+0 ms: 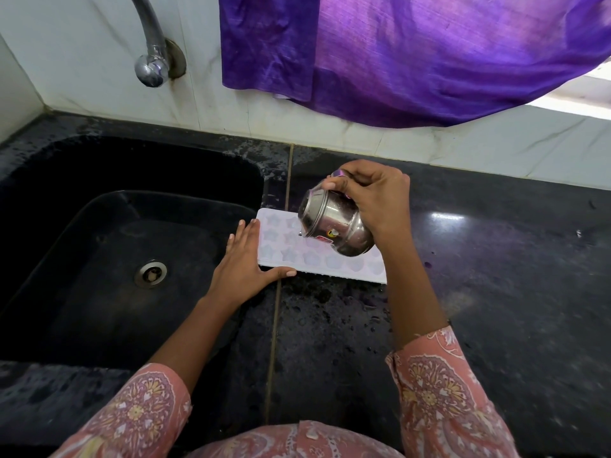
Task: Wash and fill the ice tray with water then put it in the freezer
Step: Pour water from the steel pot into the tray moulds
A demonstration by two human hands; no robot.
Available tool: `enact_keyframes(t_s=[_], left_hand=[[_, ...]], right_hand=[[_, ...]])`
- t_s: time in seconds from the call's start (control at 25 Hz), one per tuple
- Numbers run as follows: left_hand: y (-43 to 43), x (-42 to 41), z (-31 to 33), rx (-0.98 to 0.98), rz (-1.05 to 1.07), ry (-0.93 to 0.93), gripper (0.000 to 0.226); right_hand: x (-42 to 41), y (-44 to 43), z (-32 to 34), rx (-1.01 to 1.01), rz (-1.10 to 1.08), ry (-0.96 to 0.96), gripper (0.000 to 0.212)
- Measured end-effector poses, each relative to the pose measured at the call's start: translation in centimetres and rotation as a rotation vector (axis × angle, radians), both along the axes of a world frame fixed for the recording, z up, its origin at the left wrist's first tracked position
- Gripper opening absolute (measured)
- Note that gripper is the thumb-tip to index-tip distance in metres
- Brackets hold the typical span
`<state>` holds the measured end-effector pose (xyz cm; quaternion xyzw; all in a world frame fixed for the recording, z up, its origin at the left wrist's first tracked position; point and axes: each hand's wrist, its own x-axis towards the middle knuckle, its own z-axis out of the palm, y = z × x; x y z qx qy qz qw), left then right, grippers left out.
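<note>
A pale lilac ice tray [291,251] with star and flower shaped cells lies flat on the black counter just right of the sink. My left hand [246,259] rests against its left end, fingers straight along the edge and thumb along the front rim. My right hand [373,196] grips a small round steel pot [334,226] and holds it tilted over the middle of the tray, mouth pointing down and left. The pot hides part of the tray's cells.
A black sink [82,259] with a steel drain [150,274] lies to the left, a chrome tap [150,57] on the tiled wall above it. A purple cloth [413,54] hangs over the back wall. The wet black counter [496,276] stretches right.
</note>
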<state>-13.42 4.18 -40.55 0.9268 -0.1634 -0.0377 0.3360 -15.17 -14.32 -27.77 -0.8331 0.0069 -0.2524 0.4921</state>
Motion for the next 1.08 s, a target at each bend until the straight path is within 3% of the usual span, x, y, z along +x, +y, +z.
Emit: enact_keyframes(t_s=[0.48,0.88,1.08], left_hand=[[0.0,-0.1,0.2,-0.004,-0.002,0.009,0.112],[0.1,0.1,-0.3,-0.019,-0.010,-0.006,0.113],[0.1,0.2,-0.4,-0.052,-0.019,0.017,0.112]], right_hand=[[0.1,-0.2,-0.2,0.013,0.007,-0.009,0.024],[0.2,-0.4,-1.7,0.287,-0.003,0.024,0.014],[0.8,0.5,-2.3,0.333,0.047,0.044,0.015]])
